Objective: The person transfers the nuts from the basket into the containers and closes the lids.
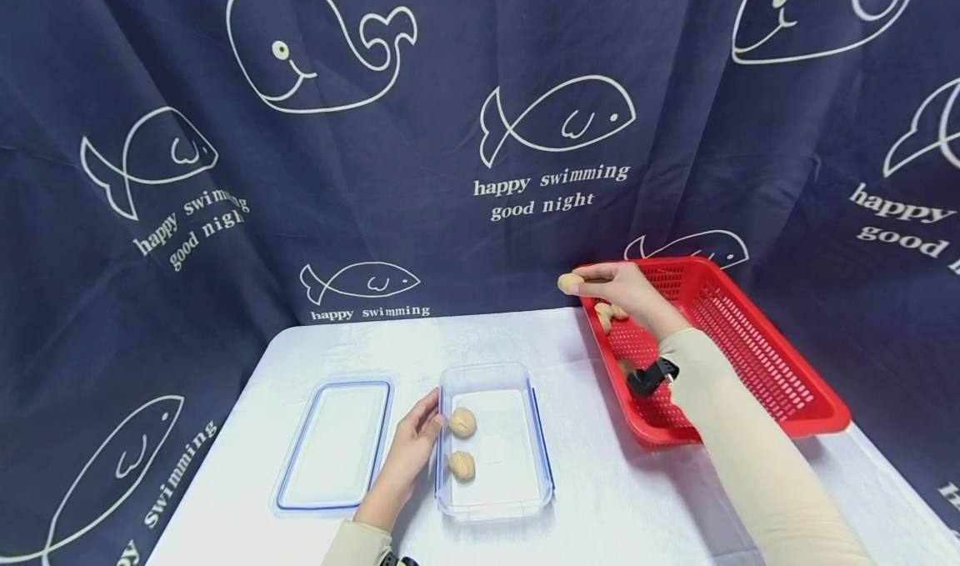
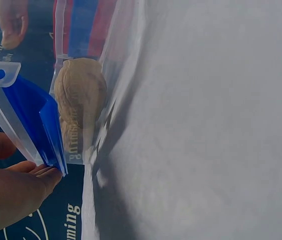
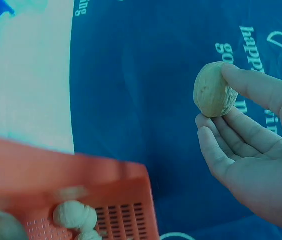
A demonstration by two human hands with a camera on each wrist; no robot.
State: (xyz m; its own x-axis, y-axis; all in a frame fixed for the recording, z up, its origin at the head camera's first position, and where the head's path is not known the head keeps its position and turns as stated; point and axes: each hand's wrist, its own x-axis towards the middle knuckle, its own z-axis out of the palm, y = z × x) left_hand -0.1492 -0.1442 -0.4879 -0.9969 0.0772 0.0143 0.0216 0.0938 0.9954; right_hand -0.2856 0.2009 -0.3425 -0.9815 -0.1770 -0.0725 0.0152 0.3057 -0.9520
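Note:
My right hand (image 1: 626, 289) pinches a tan walnut (image 1: 570, 283) between thumb and fingertips, above the far left corner of the red plastic basket (image 1: 757, 333). In the right wrist view the walnut (image 3: 214, 90) shows its seam and wrinkled shell. My left hand (image 1: 415, 439) grips the left side wall of a clear plastic food container (image 1: 495, 512), by its blue locking flap (image 2: 43, 122). Two walnuts lie along the left side inside it, a far walnut (image 1: 462, 422) and a near walnut (image 1: 461, 465).
A clear lid with a blue seal (image 1: 333, 445) lies on the white table (image 1: 570, 499), left of the container. More walnuts (image 3: 76, 215) sit in the basket, partly hidden by the right arm. A dark blue curtain (image 1: 450, 241) with whale and fish prints hangs behind.

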